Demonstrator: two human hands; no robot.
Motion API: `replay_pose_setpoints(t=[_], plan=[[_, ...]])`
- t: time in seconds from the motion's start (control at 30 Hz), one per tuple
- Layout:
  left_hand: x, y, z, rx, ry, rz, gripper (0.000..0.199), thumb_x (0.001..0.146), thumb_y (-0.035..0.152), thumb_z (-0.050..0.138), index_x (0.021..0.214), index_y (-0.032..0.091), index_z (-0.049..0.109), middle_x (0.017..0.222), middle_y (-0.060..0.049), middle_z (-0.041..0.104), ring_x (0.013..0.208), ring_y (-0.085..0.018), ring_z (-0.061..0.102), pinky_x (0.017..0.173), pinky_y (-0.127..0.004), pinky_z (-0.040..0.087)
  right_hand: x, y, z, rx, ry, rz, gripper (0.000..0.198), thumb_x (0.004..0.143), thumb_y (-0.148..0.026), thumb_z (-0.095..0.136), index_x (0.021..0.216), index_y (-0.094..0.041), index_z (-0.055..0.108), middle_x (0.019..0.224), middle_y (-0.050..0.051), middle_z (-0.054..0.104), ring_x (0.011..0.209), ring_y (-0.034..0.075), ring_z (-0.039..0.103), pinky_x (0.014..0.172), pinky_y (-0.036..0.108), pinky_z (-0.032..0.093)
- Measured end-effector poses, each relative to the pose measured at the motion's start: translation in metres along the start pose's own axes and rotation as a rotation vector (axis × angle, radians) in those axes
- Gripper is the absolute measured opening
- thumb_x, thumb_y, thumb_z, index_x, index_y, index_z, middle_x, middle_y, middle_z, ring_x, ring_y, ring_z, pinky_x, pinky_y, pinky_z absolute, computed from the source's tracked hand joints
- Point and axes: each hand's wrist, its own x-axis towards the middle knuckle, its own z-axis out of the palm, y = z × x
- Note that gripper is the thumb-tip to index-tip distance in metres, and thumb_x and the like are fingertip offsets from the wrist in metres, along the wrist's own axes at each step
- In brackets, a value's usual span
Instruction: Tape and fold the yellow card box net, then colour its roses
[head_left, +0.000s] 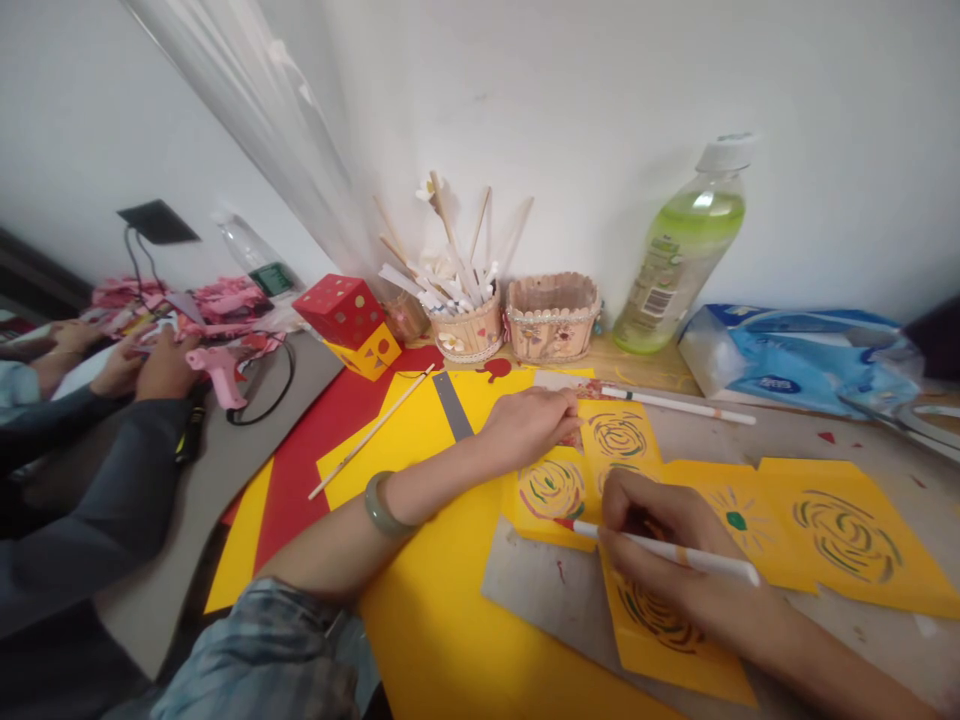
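A yellow paper cutout [784, 470], shaped like an unfolded box with joined square panels, lies on a grey board [517, 580]. Swirls of coloured dashes cover several panels, and one has a green centre with rays. My right hand [660, 540] grips a white marker pen [697, 562], its red tip at the lower left panel. My left hand [529, 428], a green bangle on the wrist, rests at the cutout's upper left edge with fingers closed together against it; the fingertips are partly hidden. Another white marker [675, 405] lies just beyond the cutout.
Yellow sheets [450, 620] and a red sheet [300, 500] lie under my left arm. Along the wall stand a red-and-yellow paper cube [345, 315], a wooden-stick basket of pens [469, 335], another basket [553, 325], a green-liquid bottle [682, 260] and a tissue pack [802, 360]. Co-workers' hands and a pink glue gun [221, 375] are left.
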Motion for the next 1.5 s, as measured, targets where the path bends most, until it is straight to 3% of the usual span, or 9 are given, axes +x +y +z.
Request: replay_pose_setpoints(t=[0.23, 0.4, 0.5, 0.8, 1.5], plan=[[0.000, 0.000, 0.001, -0.055, 0.005, -0.006, 0.018, 0.090, 0.036, 0.042, 0.087, 0.022, 0.053, 0.085, 0.001, 0.064, 0.082, -0.017, 0.058, 0.065, -0.025, 0.042, 0.001, -0.001, 0.003, 0.109, -0.037, 0.024, 0.017, 0.075, -0.019, 0.047, 0.059, -0.020, 0.041, 0.053, -0.004, 0.046, 0.049, 0.010, 0.041, 0.045, 0.023, 0.031], [0.001, -0.001, -0.002, -0.157, 0.014, -0.042, 0.020, 0.090, 0.035, 0.042, 0.084, 0.022, 0.056, 0.082, 0.001, 0.064, 0.077, -0.016, 0.058, 0.064, -0.024, 0.040, 0.005, 0.000, -0.004, 0.162, 0.252, 0.117, 0.020, 0.076, -0.033, 0.054, 0.061, -0.020, 0.047, 0.056, -0.004, 0.046, 0.050, 0.010, 0.042, 0.045, 0.022, 0.032], [0.003, -0.005, -0.003, -0.230, 0.018, -0.064, 0.024, 0.092, 0.034, 0.038, 0.086, 0.021, 0.057, 0.077, 0.002, 0.063, 0.073, -0.015, 0.057, 0.062, -0.023, 0.039, 0.008, 0.002, -0.009, 0.181, 0.341, 0.154, 0.022, 0.075, -0.037, 0.057, 0.064, -0.021, 0.047, 0.054, -0.005, 0.044, 0.048, 0.010, 0.039, 0.043, 0.021, 0.029], [0.006, -0.012, 0.000, -0.375, 0.050, -0.106, 0.027, 0.092, 0.030, 0.037, 0.092, 0.017, 0.060, 0.085, 0.000, 0.065, 0.076, -0.014, 0.057, 0.065, -0.021, 0.040, 0.009, -0.004, -0.003, 0.068, 0.090, 0.059, 0.018, 0.083, -0.036, 0.047, 0.076, -0.021, 0.055, 0.066, 0.000, 0.056, 0.059, 0.013, 0.051, 0.051, 0.023, 0.037], [0.004, -0.008, -0.001, -0.294, 0.041, -0.128, 0.027, 0.092, 0.034, 0.036, 0.093, 0.020, 0.060, 0.089, 0.000, 0.066, 0.080, -0.016, 0.059, 0.066, -0.023, 0.040, 0.009, -0.003, 0.002, 0.013, 0.008, -0.004, 0.019, 0.085, -0.034, 0.046, 0.077, -0.020, 0.057, 0.068, 0.000, 0.060, 0.062, 0.013, 0.053, 0.055, 0.024, 0.040]])
